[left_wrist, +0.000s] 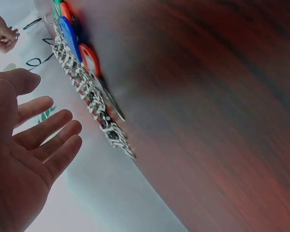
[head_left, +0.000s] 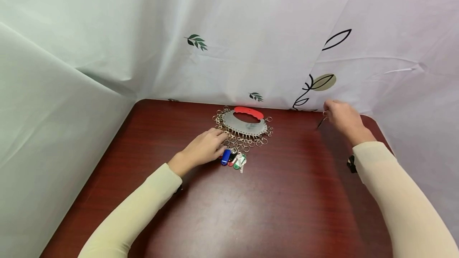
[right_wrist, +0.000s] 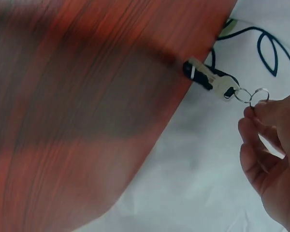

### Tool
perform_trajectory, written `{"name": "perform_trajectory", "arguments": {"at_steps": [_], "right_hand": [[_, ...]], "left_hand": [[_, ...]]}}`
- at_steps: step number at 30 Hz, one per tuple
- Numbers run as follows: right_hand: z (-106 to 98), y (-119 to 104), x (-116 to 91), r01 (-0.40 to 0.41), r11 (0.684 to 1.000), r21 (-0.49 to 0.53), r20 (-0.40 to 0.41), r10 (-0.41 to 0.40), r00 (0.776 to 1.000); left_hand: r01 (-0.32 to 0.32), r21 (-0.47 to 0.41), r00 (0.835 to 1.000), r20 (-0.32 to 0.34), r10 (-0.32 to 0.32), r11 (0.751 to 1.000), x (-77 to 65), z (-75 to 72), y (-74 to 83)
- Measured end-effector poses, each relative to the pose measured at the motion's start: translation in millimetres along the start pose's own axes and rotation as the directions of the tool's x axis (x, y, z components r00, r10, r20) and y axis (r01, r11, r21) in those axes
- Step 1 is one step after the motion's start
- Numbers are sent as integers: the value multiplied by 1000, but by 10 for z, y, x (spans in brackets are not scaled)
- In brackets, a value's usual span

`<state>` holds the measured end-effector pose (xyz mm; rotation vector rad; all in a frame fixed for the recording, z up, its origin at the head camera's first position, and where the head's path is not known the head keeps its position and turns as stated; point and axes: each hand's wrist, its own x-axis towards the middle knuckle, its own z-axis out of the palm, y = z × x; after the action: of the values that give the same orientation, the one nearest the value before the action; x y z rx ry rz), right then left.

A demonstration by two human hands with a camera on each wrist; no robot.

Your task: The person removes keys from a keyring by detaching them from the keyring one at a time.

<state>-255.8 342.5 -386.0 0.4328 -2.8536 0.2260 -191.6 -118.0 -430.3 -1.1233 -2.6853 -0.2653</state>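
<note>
My right hand (head_left: 344, 119) pinches a split ring (right_wrist: 268, 92) between thumb and fingers, above the table's far right. A silver key (right_wrist: 221, 87) and a black key tag (right_wrist: 199, 76) dangle from it. My left hand (head_left: 201, 149) has relaxed, spread fingers and holds nothing; it is beside a curved metal key holder plate (head_left: 236, 124) with a red handle (head_left: 248, 112). Many small clasps and rings (head_left: 246, 149) fringe the plate. Just in front, by my left fingertips, lies a cluster of keys (head_left: 242, 165) with tags, including a blue key tag (head_left: 226, 157).
All this is on a reddish-brown wooden table (head_left: 251, 210). White cloth (head_left: 229, 63) with printed leaves hangs close behind the far edge and along both sides.
</note>
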Motion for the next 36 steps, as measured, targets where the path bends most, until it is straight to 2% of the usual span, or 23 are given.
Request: {"name": "perform_trajectory", "arguments": {"at_steps": [2, 5, 7, 10, 14, 19, 26, 30, 36], "right_hand": [[-9, 25, 0, 19, 999, -48, 9, -19, 1000], [3, 34, 11, 104, 983, -151, -1, -105, 994], [24, 19, 23, 178, 957, -227, -19, -187, 982], [73, -28, 54, 273, 908, -316, -50, -304, 951], [162, -101, 86, 319, 882, -347, -56, -359, 932], [313, -193, 134, 299, 906, -299, -23, -320, 947], [509, -301, 187, 219, 957, -189, 1, -223, 975], [585, -345, 201, 140, 985, -100, 37, -137, 990], [658, -427, 249, 82, 996, -43, 114, -77, 990]], "left_hand": [[20, -2, 1000, 10, -20, 1000, -32, -7, -17], [40, -18, 999, 21, -40, 999, -77, -12, -32], [46, -26, 999, 22, -45, 999, -105, -11, -38], [53, -36, 999, 16, -52, 998, -137, -6, -47], [59, -42, 998, 8, -59, 997, -164, 3, -58], [69, -41, 998, 8, -68, 997, -193, 23, -76], [75, -31, 997, -2, -75, 997, -236, 62, -97], [83, -35, 997, 8, -83, 996, -262, 61, -112], [109, -35, 994, 27, -108, 993, -276, 29, -129]]}}
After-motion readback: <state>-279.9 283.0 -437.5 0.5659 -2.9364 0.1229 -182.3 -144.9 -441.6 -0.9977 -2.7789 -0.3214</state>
